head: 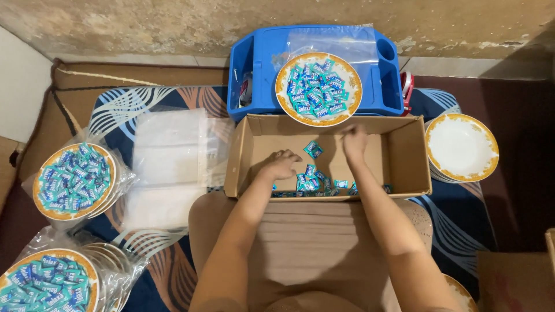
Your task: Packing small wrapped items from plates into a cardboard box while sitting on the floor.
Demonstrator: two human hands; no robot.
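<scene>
An open cardboard box [404,150] lies before me with several small teal candy sachets [313,149] scattered on its bottom. My left hand [280,164] rests curled inside the box over the sachets near the front wall; whether it holds any is hidden. My right hand [354,140] is further back in the box, fingers pinched together and blurred, possibly on something small. Behind the box a gold-rimmed plate [318,88] heaped with the same sachets sits on a blue plastic tray [254,69].
A stack of empty gold-rimmed plates [461,147] stands right of the box. Two bagged plates of sachets [73,180] [49,283] lie at left. Clear plastic bags [167,167] lie on the patterned mat. A brown cushion [312,237] covers my lap.
</scene>
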